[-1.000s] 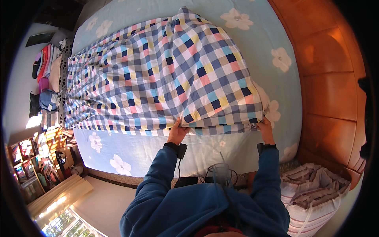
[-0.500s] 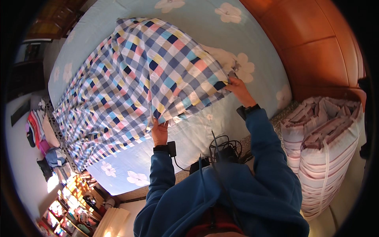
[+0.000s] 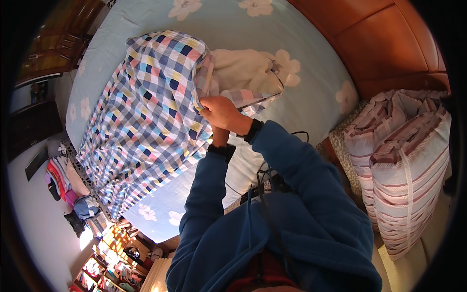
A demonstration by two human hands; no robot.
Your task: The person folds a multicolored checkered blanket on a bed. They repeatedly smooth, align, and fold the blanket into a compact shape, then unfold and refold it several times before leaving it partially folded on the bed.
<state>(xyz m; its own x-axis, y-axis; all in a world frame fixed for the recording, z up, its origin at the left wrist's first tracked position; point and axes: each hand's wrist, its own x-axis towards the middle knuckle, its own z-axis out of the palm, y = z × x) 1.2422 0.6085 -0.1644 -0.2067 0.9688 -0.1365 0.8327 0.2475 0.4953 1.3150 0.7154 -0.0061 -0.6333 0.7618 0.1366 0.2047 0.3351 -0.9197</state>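
A checked duvet cover [image 3: 146, 97] in blue, white, pink and yellow lies rumpled across the bed. My right hand [image 3: 224, 115] is closed on its upper right edge, near the middle of the bed. Just below it, my left hand [image 3: 220, 136] is up against the cover, its fingers hidden behind the right hand and the cloth. To the right of the hands the cover is folded back, and a cream fleecy blanket [image 3: 238, 65] shows beside its pinkish underside. A checked corner of cloth lies spread beyond my right wrist.
The bed sheet [image 3: 311, 102] is pale blue with white flowers. An orange-brown padded headboard [image 3: 389, 44] rises at the right. A striped folded quilt [image 3: 408, 180], tied with a band, stands near right. Black cables [image 3: 265, 177] hang before me. Clothes [image 3: 63, 180] lie piled at far left.
My right hand has come left with the cover's edge, crossing over to my left hand. The cover's right side has folded back, exposing much more of the cream blanket.
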